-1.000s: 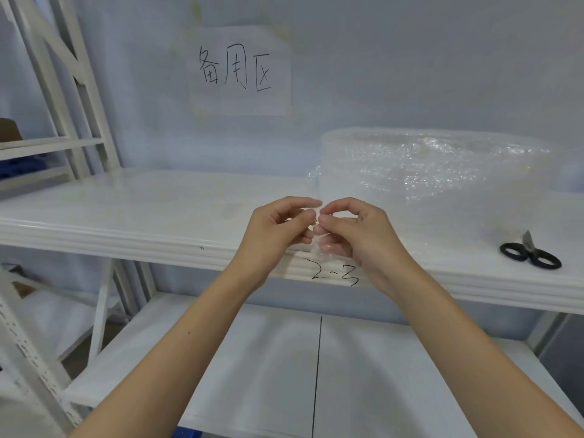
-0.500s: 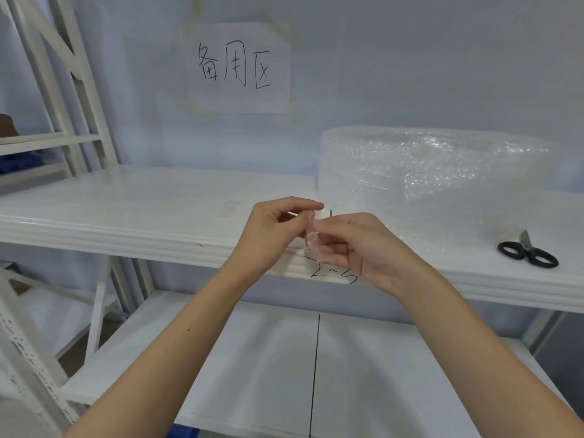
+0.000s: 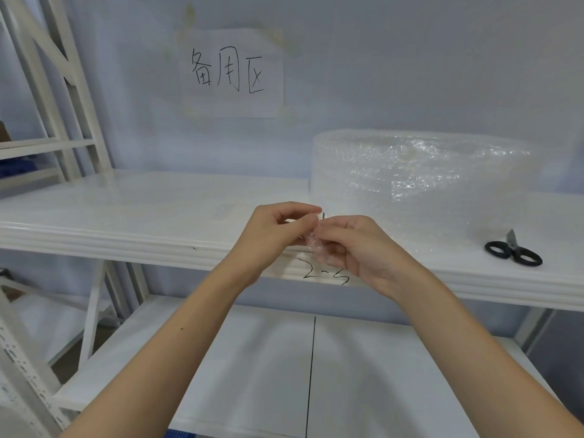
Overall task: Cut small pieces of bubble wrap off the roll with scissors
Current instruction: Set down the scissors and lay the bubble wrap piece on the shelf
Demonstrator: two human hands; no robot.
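Hands barely shifted, left hand (image 3: 278, 229) and right hand (image 3: 357, 248) pinching bubble wrap piece (image 3: 316, 246)

Left hand (image 3: 275, 229) and right hand (image 3: 357, 248) pinch a small clear bubble-wrap piece (image 3: 314, 245) between them, near the white shelf (image 3: 126, 210); black-handled scissors (image 3: 513, 252) lie far right.

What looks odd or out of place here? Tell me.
Nothing is spilled or damaged. The one oddity for a cutting job: the scissors lie unused on the shelf, right of the bubble wrap roll, while the left hand and right hand pinch a small bubble wrap piece.
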